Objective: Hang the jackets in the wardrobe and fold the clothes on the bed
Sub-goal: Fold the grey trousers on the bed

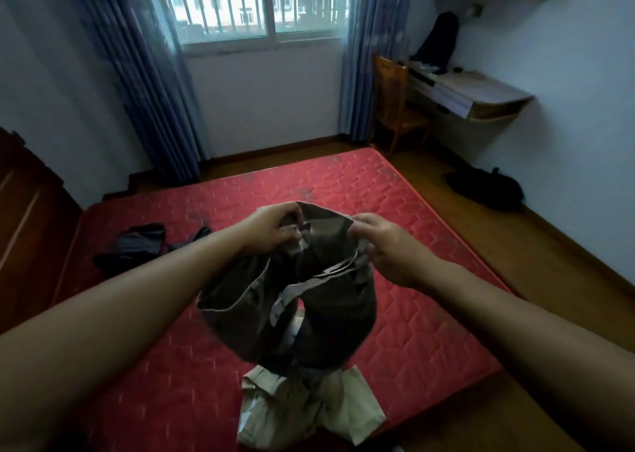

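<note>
- Left hand [275, 226] and right hand [385, 245]: fingers curled, pinching the waistband of the brown trousers [292, 300], held open between them.
- Trousers hang above the bed's [412, 218] near edge, over a beige garment [309, 410].

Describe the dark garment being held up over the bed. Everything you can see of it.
The dark garment is a brownish-olive woven piece, likely trousers, with a paler lining strip along its open waistband. The left hand and right hand pinch its top edge, one on each side, so it hangs bunched above the red mattress. Its lower end reaches the beige garment at the near edge; contact there is unclear.
</note>
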### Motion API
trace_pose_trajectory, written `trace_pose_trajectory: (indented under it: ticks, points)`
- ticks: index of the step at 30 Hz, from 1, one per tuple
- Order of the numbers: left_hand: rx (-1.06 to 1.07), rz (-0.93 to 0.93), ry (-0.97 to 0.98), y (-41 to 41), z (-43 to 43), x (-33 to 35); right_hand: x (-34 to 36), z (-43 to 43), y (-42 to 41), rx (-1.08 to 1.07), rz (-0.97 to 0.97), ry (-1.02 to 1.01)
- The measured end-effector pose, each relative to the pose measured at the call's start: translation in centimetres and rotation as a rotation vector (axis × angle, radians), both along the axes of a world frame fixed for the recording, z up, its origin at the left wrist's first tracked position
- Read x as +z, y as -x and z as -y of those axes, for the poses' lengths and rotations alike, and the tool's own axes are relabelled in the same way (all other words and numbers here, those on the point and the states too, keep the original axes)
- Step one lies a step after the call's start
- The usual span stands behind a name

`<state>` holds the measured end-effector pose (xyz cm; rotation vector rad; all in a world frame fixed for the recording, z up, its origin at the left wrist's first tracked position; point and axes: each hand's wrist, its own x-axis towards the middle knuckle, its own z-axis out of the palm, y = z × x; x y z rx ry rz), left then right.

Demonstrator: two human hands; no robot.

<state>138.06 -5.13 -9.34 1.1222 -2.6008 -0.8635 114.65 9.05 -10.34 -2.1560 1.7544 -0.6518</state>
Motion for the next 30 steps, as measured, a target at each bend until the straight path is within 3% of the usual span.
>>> trace_pose_trajectory:
  ticks: [4,7,9,15,22,30]
  points:
    - [0.003,-0.009,-0.002,1.9,-0.2,0.8,0.0,-1.0,2.0,0.082,-0.277,-0.212]
    - [-0.037,0.048,0.014,4.2,-0.8,1.4,-0.7,-1.0,4.8,0.116,-0.62,-0.014]
    - [-0.069,0.119,0.006,6.3,-1.5,1.7,-0.9,-1.0,6.9,0.092,-0.685,0.102]
    - [-0.173,0.39,-0.014,13.8,-4.9,1.2,1.9,-2.8,15.4,-0.136,-0.41,0.094]
    - [-0.139,0.24,0.062,23.3,-8.8,0.5,2.2,-5.1,23.7,-0.278,-0.146,-0.002]
    - [-0.087,0.103,-0.09,30.7,-11.8,1.4,3.9,-5.4,28.3,-0.382,0.115,0.015]
